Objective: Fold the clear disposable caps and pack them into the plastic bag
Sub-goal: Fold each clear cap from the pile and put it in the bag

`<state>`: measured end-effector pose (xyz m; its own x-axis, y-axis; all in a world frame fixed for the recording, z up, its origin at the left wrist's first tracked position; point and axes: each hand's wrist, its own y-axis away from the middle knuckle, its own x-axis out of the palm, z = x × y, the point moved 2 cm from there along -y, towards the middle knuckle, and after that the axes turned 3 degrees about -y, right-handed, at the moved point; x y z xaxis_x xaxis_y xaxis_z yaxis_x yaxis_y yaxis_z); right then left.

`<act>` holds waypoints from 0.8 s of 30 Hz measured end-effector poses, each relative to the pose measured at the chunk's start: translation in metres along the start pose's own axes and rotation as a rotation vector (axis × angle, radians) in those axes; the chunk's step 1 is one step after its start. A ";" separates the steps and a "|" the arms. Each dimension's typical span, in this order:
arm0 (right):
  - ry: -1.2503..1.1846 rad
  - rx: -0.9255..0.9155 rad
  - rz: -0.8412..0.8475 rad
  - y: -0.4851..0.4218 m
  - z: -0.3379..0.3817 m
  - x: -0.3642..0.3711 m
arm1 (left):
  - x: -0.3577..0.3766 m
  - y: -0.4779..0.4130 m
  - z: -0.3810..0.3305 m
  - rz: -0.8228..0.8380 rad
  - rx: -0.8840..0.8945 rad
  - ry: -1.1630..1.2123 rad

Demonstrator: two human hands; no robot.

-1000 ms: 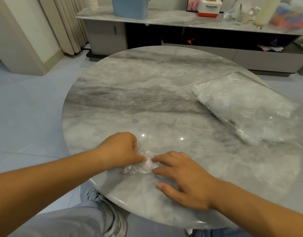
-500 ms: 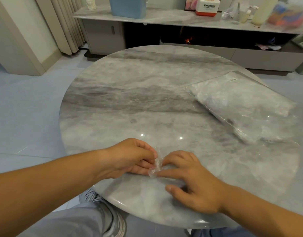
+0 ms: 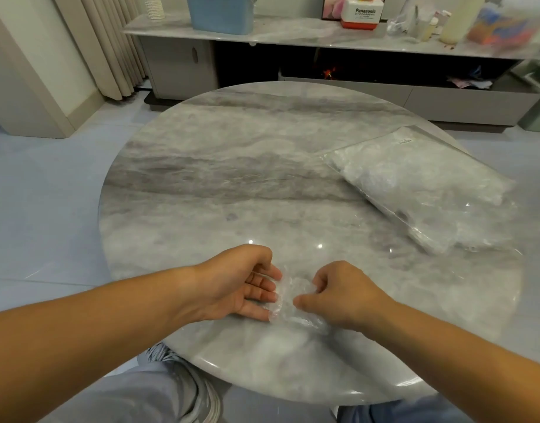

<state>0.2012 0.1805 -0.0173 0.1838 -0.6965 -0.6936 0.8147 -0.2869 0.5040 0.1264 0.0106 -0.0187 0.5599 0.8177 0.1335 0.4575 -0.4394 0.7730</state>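
Clear cap (image 3: 290,300), crumpled film, pinched by right hand (image 3: 345,296), touching left hand (image 3: 239,282)

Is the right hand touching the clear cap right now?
Touching. The head view shows the right hand pinching the clear cap with curled fingers, with no gap between them.

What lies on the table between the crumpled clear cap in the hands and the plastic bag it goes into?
Nothing visible does. The cap is at the near edge, the bag lies further off to the right, and only bare table shows between them.
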 end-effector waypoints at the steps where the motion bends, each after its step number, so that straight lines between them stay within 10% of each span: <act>1: -0.034 -0.003 0.003 0.002 0.001 0.001 | 0.000 0.000 0.000 0.002 -0.001 0.007; 9: -0.822 -0.130 0.117 0.013 0.014 0.006 | 0.005 -0.002 0.000 0.051 -0.034 0.085; 24: 0.041 -0.637 0.151 0.015 -0.005 0.022 | -0.017 0.005 -0.013 -0.070 0.066 -0.230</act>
<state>0.2202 0.1646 -0.0274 0.3321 -0.6691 -0.6649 0.9423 0.2664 0.2027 0.1097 -0.0005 -0.0093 0.6639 0.7445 -0.0695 0.5407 -0.4137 0.7325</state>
